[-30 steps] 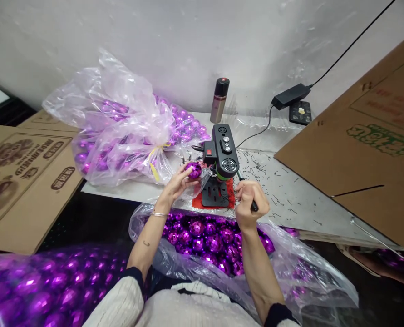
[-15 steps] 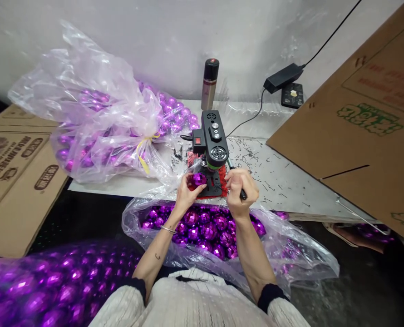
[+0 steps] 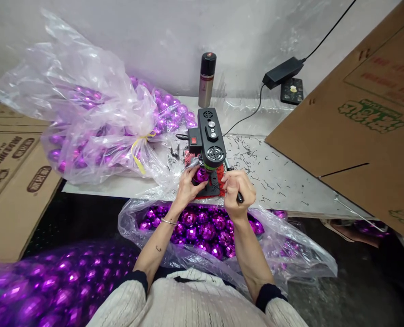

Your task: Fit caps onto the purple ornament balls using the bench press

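Observation:
Between the thumb and fingers of my left hand [image 3: 187, 185] is a shiny purple faceted ball ornament [image 3: 201, 175], held at the lower front of a small black bench machine [image 3: 211, 138]. The machine's head hides the ball's upper edge. My right hand [image 3: 238, 190] is wrapped round the machine's lever handle [image 3: 240, 198], whose black end shows below the fist. Under the machine lies a red mat [image 3: 221, 175]. An open clear plastic bag [image 3: 130, 222] full of similar purple balls lies below my forearms.
A tied clear bag [image 3: 100, 109] of purple balls lies left on the white table [image 3: 273, 181], where small black bits are scattered. Behind the machine stand a spray can [image 3: 207, 79] and a black power adapter [image 3: 283, 72]. Cardboard boxes [image 3: 352, 122] flank both sides.
My left hand has moved the purple ball slightly up and right, in under the machine's head. My right hand keeps its grip on the lever. The whole view has shifted slightly.

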Motion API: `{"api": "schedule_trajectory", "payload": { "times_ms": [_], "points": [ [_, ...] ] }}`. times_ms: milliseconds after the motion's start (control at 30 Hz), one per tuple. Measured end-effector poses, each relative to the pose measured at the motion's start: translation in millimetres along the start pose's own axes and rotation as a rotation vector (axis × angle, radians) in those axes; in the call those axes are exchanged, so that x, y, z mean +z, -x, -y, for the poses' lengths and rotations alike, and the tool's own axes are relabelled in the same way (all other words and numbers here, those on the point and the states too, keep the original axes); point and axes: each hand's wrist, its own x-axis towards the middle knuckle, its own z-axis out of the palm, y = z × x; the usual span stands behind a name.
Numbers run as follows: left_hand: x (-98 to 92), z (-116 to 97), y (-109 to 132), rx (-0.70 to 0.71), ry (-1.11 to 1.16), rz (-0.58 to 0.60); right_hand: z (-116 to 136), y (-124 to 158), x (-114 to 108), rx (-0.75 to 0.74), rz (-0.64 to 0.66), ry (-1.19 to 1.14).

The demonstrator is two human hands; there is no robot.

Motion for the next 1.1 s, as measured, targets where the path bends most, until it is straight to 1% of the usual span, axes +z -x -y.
{"api": "schedule_trajectory", "payload": {
  "times_ms": [200,367,433,533,600,667,733,800,900,1100],
  "points": [
    [-2.0,-1,6,0.022,0.039,0.029,-2,4,0,0.023,-0.009,0.011],
    [-2.2,-2,14,-0.014,0.109,0.070,-3,6,-1,0.022,-0.001,-0.002],
    [-0.9,1,13,-0.064,0.162,0.052,-3,6,-1,0.021,-0.003,-0.004],
    [-1.0,11,8,-0.192,0.311,0.040,-3,6,-2,0.017,0.004,-0.009],
    [-3.8,18,5,-0.270,0.442,0.079,-3,5,-2,0.016,0.008,-0.008],
    [-7.9,25,2,-0.315,0.546,0.137,-3,5,-1,0.020,0.003,-0.003],
    [-11.6,28,0,-0.332,0.586,0.181,-3,5,-1,0.021,-0.006,0.001],
    [-13.4,28,-1,-0.339,0.570,0.203,-3,5,0,0.014,-0.009,0.003],
    [-13.4,23,-3,-0.309,0.481,0.213,-3,4,-1,0.008,0.001,0.003],
    [-10.5,6,-8,-0.040,0.146,0.140,-3,4,-2,0.002,0.010,0.009]
  ]
}}
